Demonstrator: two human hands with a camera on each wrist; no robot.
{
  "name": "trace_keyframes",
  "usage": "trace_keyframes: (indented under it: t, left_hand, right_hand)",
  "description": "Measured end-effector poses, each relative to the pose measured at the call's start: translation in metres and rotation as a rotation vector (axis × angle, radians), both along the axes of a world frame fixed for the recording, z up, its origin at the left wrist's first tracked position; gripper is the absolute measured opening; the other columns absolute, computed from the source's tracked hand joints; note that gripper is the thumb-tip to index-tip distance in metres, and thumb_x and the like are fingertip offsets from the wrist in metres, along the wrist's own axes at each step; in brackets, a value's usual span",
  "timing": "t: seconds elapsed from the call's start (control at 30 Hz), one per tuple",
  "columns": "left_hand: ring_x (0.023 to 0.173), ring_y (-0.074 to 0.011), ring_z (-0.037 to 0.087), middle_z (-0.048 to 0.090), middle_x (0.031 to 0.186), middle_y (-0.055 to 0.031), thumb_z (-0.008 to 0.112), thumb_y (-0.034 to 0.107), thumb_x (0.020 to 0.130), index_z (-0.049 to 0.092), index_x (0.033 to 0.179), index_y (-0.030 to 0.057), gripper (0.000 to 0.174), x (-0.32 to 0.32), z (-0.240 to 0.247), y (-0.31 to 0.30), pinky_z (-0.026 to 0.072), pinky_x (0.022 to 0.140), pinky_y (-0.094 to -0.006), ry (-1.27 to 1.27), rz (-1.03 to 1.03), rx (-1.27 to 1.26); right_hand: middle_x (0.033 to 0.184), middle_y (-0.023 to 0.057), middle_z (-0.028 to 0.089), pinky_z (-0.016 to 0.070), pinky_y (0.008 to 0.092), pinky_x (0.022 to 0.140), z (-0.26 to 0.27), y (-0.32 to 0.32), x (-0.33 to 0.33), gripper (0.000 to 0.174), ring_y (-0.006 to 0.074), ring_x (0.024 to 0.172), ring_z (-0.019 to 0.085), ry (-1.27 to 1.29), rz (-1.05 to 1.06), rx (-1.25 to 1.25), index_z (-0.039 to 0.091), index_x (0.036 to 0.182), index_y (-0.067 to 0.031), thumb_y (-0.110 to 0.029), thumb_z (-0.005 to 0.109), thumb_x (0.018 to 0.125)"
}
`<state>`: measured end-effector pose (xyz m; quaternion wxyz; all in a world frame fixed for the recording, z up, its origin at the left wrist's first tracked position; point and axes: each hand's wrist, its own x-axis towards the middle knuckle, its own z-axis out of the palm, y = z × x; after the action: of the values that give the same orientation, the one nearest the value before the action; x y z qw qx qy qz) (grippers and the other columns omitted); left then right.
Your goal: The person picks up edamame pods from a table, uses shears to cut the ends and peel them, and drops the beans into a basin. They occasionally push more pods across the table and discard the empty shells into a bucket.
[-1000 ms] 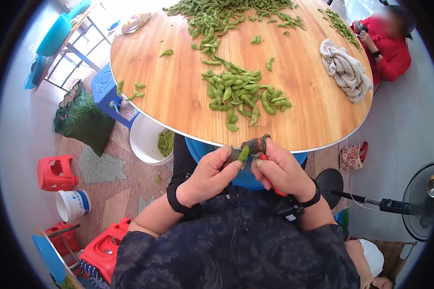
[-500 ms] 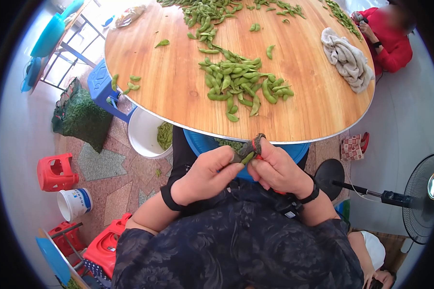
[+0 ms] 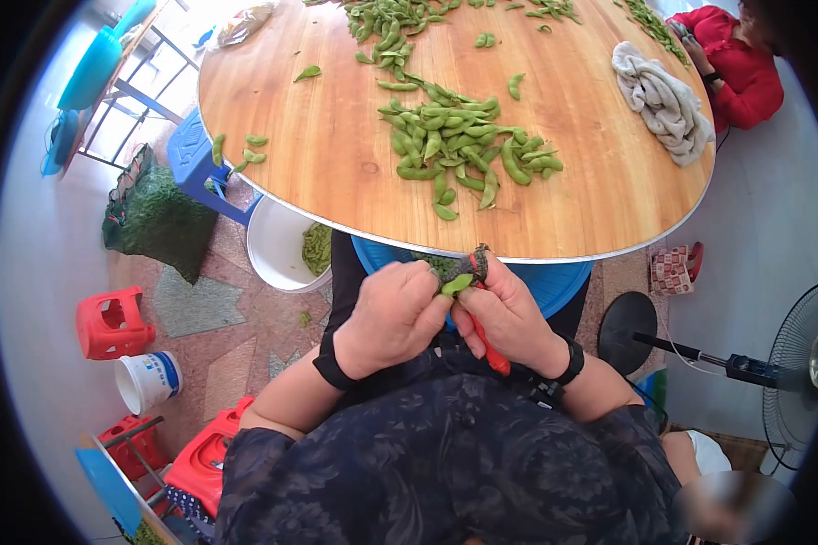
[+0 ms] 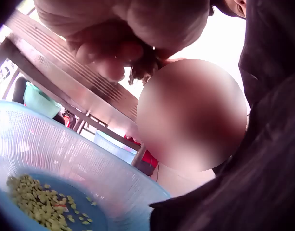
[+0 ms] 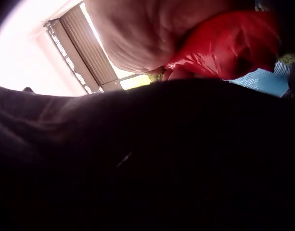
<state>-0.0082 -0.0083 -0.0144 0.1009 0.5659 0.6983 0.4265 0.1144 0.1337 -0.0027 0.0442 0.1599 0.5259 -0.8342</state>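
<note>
Over the lap in the head view, my left hand (image 3: 391, 313) pinches a green soybean pod (image 3: 456, 284). My right hand (image 3: 509, 309) grips the pod's other end, its index finger wrapped in a dark cover with a red band. A red strip (image 3: 493, 352) hangs below that palm, large and shiny in the right wrist view. Under both hands is a blue basket (image 3: 559, 292); the left wrist view shows shelled beans (image 4: 44, 204) inside it. A pile of pods (image 3: 454, 136) lies on the round wooden table (image 3: 318, 182) just ahead.
More pods (image 3: 386, 23) lie at the table's far side. A grey towel (image 3: 663, 104) lies at its right. On the left are a white bucket (image 3: 268, 263), a blue stool (image 3: 191, 163) and a red stool (image 3: 114, 322). A fan (image 3: 795, 372) stands right; a person in red (image 3: 745, 86) sits beyond.
Both hands have stayed close together on the pod; it now shows brighter and more tilted between the fingertips. The red strip shows longer below the right hand. The head view has shifted slightly.
</note>
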Motion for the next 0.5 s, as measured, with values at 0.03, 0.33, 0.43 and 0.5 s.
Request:
trace_keyframes:
  t: [0.03, 0.33, 0.43, 0.5]
  left_hand:
    - [0.062, -0.0258, 0.052, 0.048, 0.069, -0.0101, 0.058, 0.012, 0.090, 0.049, 0.075, 0.0041, 0.019, 0.003, -0.003, -0.002, 0.0396, 0.056, -0.0352, -0.272, 0.008, 0.021]
    - [0.053, -0.0161, 0.043, 0.041, 0.059, -0.0071, 0.052, 0.011, 0.093, 0.046, 0.068, 0.0013, 0.028, 0.007, -0.005, -0.005, 0.0362, 0.050, -0.0321, -0.428, 0.050, -0.096]
    - [0.051, -0.0202, 0.043, 0.041, 0.057, -0.0092, 0.053, 0.010, 0.091, 0.045, 0.066, 0.0015, 0.028, 0.006, -0.002, -0.006, 0.0361, 0.049, -0.0337, -0.456, -0.030, -0.124]
    - [0.051, -0.0232, 0.044, 0.043, 0.057, -0.0111, 0.053, 0.010, 0.090, 0.045, 0.066, 0.0015, 0.027, 0.005, -0.003, -0.007, 0.0366, 0.049, -0.0346, -0.607, -0.108, -0.161]
  right_hand:
    - [0.066, 0.0014, 0.053, 0.0380, 0.0191, 0.039, -0.002, -0.002, 0.001, 0.006, 0.0061, 0.043, 0.048, 0.006, -0.001, -0.014, 0.046, 0.098, -0.0082, -0.012, 0.041, 0.098]
    - [0.065, 0.0129, 0.057, 0.0477, 0.0355, 0.048, 0.000, 0.000, 0.010, 0.024, 0.0297, 0.054, 0.061, 0.188, -0.128, 0.931, 0.046, 0.092, 0.0005, -0.016, 0.063, 0.086]
    - [0.064, 0.0151, 0.057, 0.0492, 0.0392, 0.051, 0.004, 0.005, 0.010, 0.026, 0.0344, 0.059, 0.062, 0.237, -0.079, 1.029, 0.048, 0.087, 0.0009, -0.016, 0.066, 0.082]
    - [0.064, 0.0150, 0.057, 0.0494, 0.0396, 0.051, 0.004, 0.009, 0.010, 0.024, 0.0346, 0.059, 0.061, 0.302, -0.058, 1.110, 0.049, 0.085, 0.0000, -0.016, 0.066, 0.082]
